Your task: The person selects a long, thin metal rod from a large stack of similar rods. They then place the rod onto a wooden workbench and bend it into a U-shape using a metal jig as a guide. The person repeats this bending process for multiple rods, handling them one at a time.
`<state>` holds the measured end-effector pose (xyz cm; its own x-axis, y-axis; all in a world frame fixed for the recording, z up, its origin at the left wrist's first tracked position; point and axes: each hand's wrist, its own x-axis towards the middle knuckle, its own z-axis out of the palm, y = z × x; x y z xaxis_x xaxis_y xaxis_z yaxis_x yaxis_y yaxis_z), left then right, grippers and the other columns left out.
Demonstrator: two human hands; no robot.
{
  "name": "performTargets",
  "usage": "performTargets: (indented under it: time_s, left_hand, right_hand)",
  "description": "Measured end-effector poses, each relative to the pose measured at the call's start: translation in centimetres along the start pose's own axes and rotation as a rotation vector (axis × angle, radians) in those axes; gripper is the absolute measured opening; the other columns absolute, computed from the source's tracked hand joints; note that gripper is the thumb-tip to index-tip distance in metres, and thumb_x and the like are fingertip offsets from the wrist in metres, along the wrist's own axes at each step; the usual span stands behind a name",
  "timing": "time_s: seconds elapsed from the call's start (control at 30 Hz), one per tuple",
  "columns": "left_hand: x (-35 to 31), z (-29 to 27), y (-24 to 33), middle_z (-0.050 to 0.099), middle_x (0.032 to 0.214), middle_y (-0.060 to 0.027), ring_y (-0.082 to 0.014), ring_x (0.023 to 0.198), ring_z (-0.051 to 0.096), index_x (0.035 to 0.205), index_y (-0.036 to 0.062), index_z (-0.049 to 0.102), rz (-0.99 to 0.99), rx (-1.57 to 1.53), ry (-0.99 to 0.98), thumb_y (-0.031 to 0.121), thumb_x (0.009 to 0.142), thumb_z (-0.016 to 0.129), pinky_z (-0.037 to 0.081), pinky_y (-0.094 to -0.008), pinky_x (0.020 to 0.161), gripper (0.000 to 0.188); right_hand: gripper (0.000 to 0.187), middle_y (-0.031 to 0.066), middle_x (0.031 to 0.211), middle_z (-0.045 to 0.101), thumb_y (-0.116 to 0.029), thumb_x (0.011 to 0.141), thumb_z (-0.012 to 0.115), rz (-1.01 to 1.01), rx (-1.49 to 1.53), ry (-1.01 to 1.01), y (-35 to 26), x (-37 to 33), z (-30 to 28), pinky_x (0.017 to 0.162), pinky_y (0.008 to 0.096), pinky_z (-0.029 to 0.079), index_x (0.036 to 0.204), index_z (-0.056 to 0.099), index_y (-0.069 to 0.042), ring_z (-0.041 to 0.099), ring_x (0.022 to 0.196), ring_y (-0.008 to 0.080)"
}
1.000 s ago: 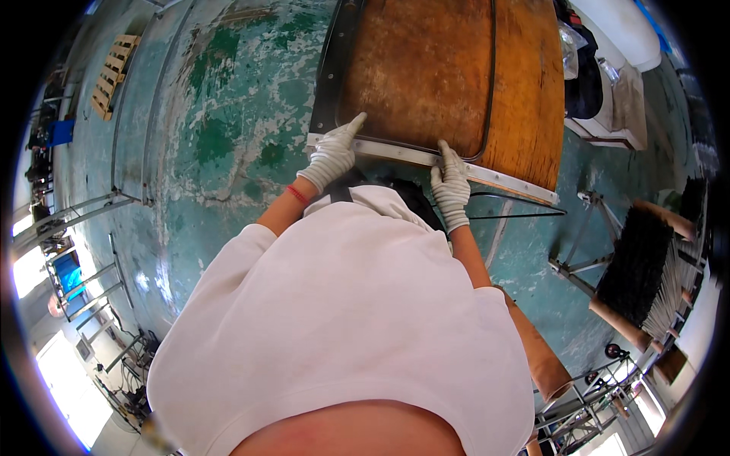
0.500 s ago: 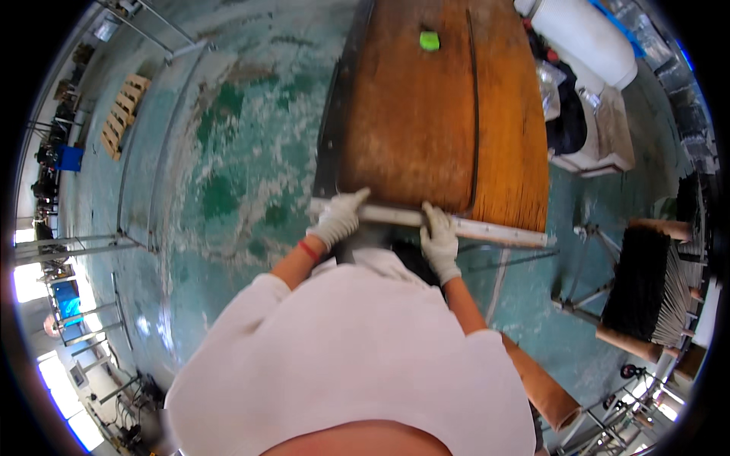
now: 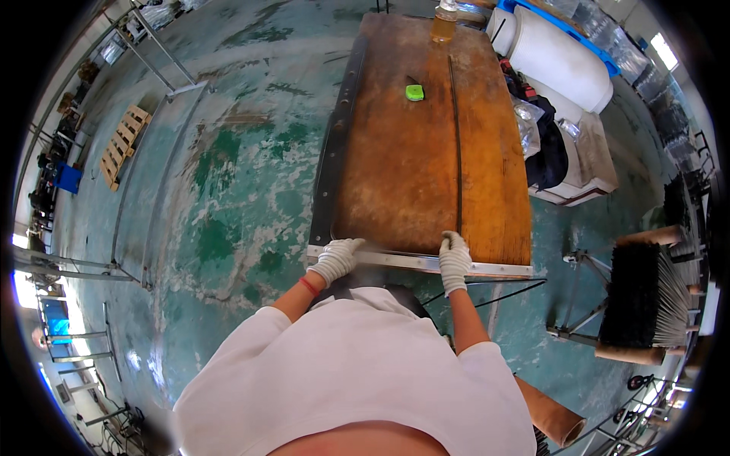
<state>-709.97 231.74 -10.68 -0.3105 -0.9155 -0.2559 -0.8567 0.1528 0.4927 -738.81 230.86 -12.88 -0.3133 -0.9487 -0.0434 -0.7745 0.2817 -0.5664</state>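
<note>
Both my hands wear pale knitted gloves and are at the near end of a long brown wooden table point(image 3: 403, 175). My left hand point(image 3: 337, 261) lies at the metal-edged near rim point(image 3: 411, 261), its fingers closed and pointing right. A grey blur beside its fingertips hides what they hold. My right hand point(image 3: 455, 262) is closed at the near end of a thin black strip point(image 3: 458, 144), which runs lengthwise along the tabletop. Farther up the table lies a bright green tape measure point(image 3: 414, 93), apart from both hands.
A bottle of amber liquid point(image 3: 443, 23) stands at the table's far end. A dark metal bar point(image 3: 338, 144) lines its left side. To the right are a large white roll point(image 3: 559, 53), dark cloth point(image 3: 549, 152) and a black bristle roll point(image 3: 631, 296). A wooden pallet point(image 3: 125, 144) is far left.
My right hand has shifted right along the table's near rim to the black strip's end. My left hand stays near the same corner. The view now takes in the table's far end and the bottle.
</note>
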Motion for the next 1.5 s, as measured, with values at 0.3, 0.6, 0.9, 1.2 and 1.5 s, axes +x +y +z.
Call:
performTargets:
  time_s: [0.3,0.6,0.9,1.2,1.5]
  left_hand:
    - [0.3,0.8,-0.1,0.059,0.099,-0.0117,-0.0324,0.093,0.057,0.107,0.0138,0.061,0.084,0.111,0.03,0.01,0.077,0.049,0.046,-0.0404,0.084,0.032]
    - [0.5,1.4,-0.6,0.059,0.099,-0.0114,-0.0316,0.095,0.057,0.105,0.0145,0.062,0.061,0.096,0.031,0.01,0.076,0.051,0.045,-0.0394,0.085,0.032]
    - [0.9,0.9,-0.3,0.059,0.099,-0.0109,-0.0309,0.095,0.057,0.104,0.0151,0.063,0.026,0.087,-0.006,0.011,0.076,0.051,0.045,-0.0394,0.086,0.03]
    - [0.7,1.5,-1.1,0.059,0.095,-0.0106,-0.0299,0.094,0.056,0.102,0.0118,0.063,0.123,0.045,0.06,0.014,0.076,0.055,0.044,-0.0405,0.083,0.027]
    - [1.2,1.1,-1.5,0.061,0.09,-0.0093,-0.0287,0.087,0.058,0.102,0.011,0.062,0.286,0.031,0.018,0.028,0.081,0.058,0.044,-0.0398,0.081,0.027]
  right_hand:
    - [0.035,0.0177,0.1,0.062,-0.031,0.08,0.059,0.171,-0.34,-0.062,1.7,3.6,-1.5,0.078,0.0443,0.048,0.099,0.054,-0.002,0.06,0.094,0.0338]
    - [0.033,0.0181,0.101,0.062,-0.031,0.081,0.056,0.172,-0.401,-0.131,1.9,4.4,-1.0,0.079,0.0438,0.048,0.097,0.057,-0.003,0.06,0.097,0.0324]
    - [0.035,0.0208,0.098,0.064,-0.031,0.08,0.055,0.181,-0.454,-0.205,1.5,5.3,-1.5,0.077,0.044,0.049,0.096,0.058,0.0,0.062,0.092,0.034]
    - [0.04,0.0227,0.097,0.064,-0.03,0.079,0.053,0.25,-0.405,-0.217,1.2,5.5,-2.1,0.078,0.0433,0.049,0.106,0.053,-0.001,0.062,0.092,0.0371]
    - [0.012,0.0053,0.062,0.059,-0.011,0.078,0.057,0.28,0.502,-0.3,0.2,5.6,-5.7,0.045,0.0263,0.04,0.087,0.062,-0.005,0.05,0.05,0.0108]
